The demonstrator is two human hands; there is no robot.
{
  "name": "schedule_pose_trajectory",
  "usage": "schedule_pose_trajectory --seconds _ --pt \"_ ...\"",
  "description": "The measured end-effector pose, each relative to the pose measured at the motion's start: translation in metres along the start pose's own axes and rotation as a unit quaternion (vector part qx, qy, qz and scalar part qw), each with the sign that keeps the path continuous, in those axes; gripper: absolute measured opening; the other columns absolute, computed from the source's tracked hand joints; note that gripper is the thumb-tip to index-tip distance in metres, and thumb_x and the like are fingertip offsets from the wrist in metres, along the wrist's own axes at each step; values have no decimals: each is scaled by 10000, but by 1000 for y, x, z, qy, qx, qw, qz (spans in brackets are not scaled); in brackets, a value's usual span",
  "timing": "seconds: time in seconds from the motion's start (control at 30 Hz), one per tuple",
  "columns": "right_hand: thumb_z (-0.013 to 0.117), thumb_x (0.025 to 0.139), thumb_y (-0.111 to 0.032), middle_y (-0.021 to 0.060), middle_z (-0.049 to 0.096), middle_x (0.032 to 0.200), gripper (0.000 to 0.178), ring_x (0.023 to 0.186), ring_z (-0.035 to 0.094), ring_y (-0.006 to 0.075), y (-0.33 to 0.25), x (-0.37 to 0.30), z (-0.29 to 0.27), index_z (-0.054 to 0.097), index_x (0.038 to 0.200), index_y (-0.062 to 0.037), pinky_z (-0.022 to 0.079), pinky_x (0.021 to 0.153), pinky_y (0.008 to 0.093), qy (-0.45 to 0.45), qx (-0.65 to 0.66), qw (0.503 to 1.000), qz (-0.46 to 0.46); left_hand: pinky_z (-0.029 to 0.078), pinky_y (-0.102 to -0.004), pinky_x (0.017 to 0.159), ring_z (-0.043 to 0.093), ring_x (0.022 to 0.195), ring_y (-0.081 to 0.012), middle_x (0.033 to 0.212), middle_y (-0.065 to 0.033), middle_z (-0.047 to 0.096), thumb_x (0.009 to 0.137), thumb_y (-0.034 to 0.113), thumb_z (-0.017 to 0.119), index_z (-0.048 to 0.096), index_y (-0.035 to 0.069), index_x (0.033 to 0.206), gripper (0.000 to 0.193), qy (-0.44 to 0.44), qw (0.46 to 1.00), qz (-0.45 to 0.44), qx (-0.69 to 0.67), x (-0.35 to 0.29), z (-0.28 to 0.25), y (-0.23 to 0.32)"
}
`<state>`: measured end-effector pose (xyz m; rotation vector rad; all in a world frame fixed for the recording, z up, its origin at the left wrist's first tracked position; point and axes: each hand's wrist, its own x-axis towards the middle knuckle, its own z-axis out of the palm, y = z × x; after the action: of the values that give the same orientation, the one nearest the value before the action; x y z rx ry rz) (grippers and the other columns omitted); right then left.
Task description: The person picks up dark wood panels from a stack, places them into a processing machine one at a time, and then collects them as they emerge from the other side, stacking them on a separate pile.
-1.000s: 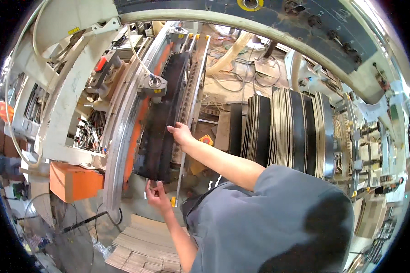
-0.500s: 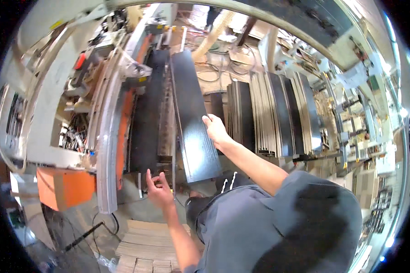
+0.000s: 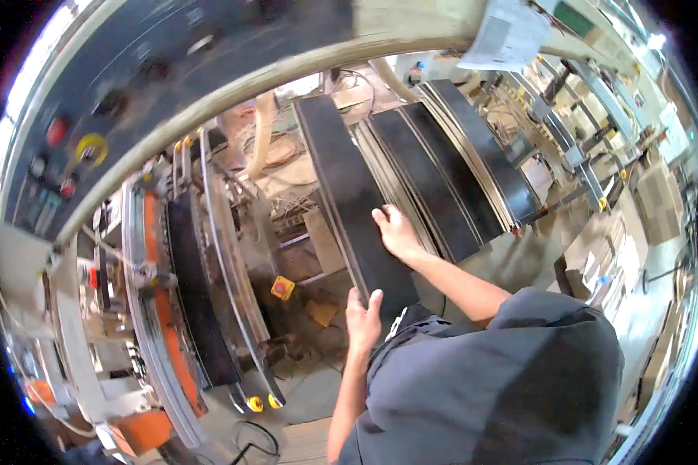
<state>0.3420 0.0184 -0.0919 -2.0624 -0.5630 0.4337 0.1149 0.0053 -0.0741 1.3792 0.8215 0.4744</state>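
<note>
A long black panel [image 3: 345, 178] lies lengthwise in front of me, its near end close to my body. My left hand [image 3: 362, 319] grips the left side of that near end, thumb on top and fingers at the edge. Farther along, my right hand [image 3: 400, 236] holds the panel's right edge; its fingertips are partly hidden. Directly right of the panel stand several stacked panels [image 3: 434, 182], with black faces and pale edges. The held panel overlaps the leftmost of them in view, and I cannot tell whether it touches them.
To the left runs a machine with an orange strip [image 3: 163, 325], another black panel [image 3: 198, 294] and a metal rail [image 3: 233, 287]. A yellow-and-red button box [image 3: 282, 288] sits between machine and held panel. A thick beam [image 3: 233, 89] crosses overhead. Cardboard [image 3: 306, 442] lies below.
The view has turned right. The panel has moved away from the machine to beside the stacked panels. My left hand, earlier free with fingers apart, now grips its near end.
</note>
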Motion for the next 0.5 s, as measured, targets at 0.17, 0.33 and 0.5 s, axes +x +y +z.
schedule_pose_trajectory --seconds 0.17,0.33,0.5 --pt "650 816 -826 347 455 1528 1209 1388 503 484 -2 45 -140 307 1593 34 421 1157 500 -8 -141 989 37 549 -398 866 707 949 -262 1055 -186 747 1018 256 686 608 -31 1231 366 -49 997 38 54 51 126 24" --pt "726 592 -935 416 344 1529 1550 1405 442 525 54 109 -235 92 1668 -17 401 1161 563 8 -338 938 82 510 -512 730 677 820 -423 853 -250 658 1026 367 663 530 -32 1147 438 -119 988 45 93 83 257 27" --pt "872 655 -692 342 441 1482 1331 1321 521 487 85 144 -286 240 1645 -65 450 1107 541 59 -350 928 110 561 -453 808 735 890 -347 950 -253 720 998 391 702 538 -49 1183 505 -216 971 0 100 105 333 45"
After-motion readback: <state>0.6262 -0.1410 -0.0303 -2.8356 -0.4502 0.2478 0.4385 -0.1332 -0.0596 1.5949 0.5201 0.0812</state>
